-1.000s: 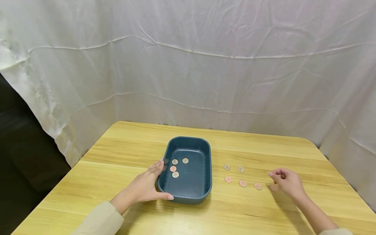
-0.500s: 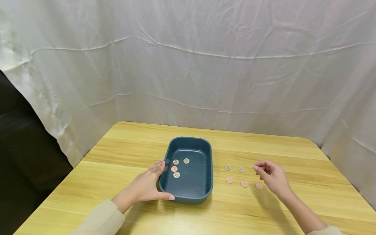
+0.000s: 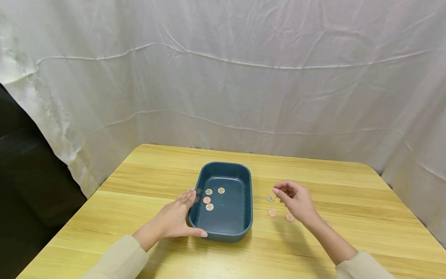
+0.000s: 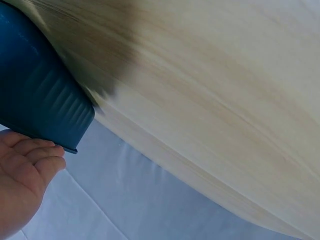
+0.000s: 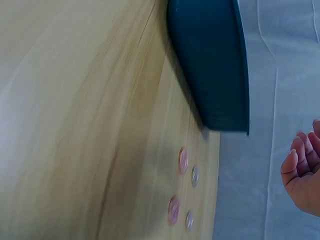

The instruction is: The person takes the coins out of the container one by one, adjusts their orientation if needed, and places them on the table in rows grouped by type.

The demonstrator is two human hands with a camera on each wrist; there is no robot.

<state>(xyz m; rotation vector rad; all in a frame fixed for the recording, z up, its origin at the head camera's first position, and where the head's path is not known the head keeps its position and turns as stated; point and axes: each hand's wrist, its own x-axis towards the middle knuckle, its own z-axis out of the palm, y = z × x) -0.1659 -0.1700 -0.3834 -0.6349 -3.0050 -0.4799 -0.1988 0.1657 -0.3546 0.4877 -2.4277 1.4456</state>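
A dark blue rectangular tub (image 3: 230, 221) stands on the table. Inside, toward its left side, lie three silvery coins (image 3: 221, 190) and one copper coin (image 3: 207, 200). My left hand (image 3: 172, 221) rests against its near left corner, fingers along the left rim and thumb at the near side. In the left wrist view, those fingers touch the tub's rim (image 4: 47, 142). Right of the tub, my right hand (image 3: 296, 201) hovers above the table with curled fingers, thumb and index fingertips together. No coin shows between them in the head or right wrist view.
On the table right of the tub lie a silvery coin (image 3: 270, 198) and copper coins (image 3: 272, 213). Another copper coin (image 3: 327, 223) is partly covered by my right forearm. A pale curtain (image 3: 244, 97) hangs behind the wooden table (image 3: 153, 166).
My right hand has travelled left across the coins toward the tub, now covering some of them. The far-right copper coin shows again beside my forearm. My left hand and the tub stay put.
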